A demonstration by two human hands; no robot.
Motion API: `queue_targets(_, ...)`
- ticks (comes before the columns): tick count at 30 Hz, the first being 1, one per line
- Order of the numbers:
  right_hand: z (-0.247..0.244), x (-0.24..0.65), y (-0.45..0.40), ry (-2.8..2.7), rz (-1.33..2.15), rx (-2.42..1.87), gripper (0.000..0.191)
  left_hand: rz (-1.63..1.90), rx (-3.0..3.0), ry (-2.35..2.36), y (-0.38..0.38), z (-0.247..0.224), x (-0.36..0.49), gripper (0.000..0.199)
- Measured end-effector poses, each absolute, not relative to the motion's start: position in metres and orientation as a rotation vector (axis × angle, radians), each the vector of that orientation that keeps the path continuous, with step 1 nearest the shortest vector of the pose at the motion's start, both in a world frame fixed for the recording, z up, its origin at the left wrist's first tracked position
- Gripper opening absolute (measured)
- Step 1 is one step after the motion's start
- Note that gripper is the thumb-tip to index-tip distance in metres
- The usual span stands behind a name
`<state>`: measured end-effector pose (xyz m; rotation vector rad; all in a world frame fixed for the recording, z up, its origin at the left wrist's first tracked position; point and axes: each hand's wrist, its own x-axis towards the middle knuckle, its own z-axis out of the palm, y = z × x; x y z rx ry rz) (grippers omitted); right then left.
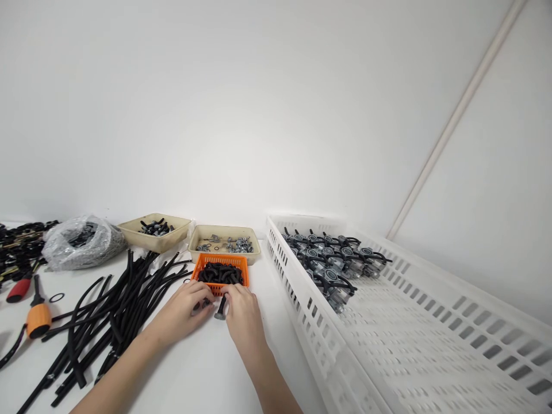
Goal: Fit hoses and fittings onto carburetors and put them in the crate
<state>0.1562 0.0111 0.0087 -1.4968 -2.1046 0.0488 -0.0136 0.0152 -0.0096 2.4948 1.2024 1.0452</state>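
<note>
My left hand [183,313] and right hand [244,319] sit just in front of the orange basket [221,257], fingers curled and closing toward each other. The right seems to pinch a short black rubber piece [221,309]; what the left grips, I can't make out. Loose black hoses [125,313] lie left of the basket, a white crate of carburetors [302,322] right.

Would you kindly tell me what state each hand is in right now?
Left hand: curled; whether it holds anything cannot be told.
Right hand: closed on a short black rubber piece.
</note>
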Motion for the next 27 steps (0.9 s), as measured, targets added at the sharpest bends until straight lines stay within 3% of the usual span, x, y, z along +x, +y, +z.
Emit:
queue_targets(14,0.0095,0.156,0.0102,-2.102,0.097,-1.479,0.039,1.043,2.497,1.193,0.0161,-0.011,-0.0134,0.009)
queue_targets(27,0.0128,0.154,0.0078,-2.056,0.06,-1.515,0.015,1.044,2.516,1.185,0.0161,-0.0111,-0.0137,0.013)
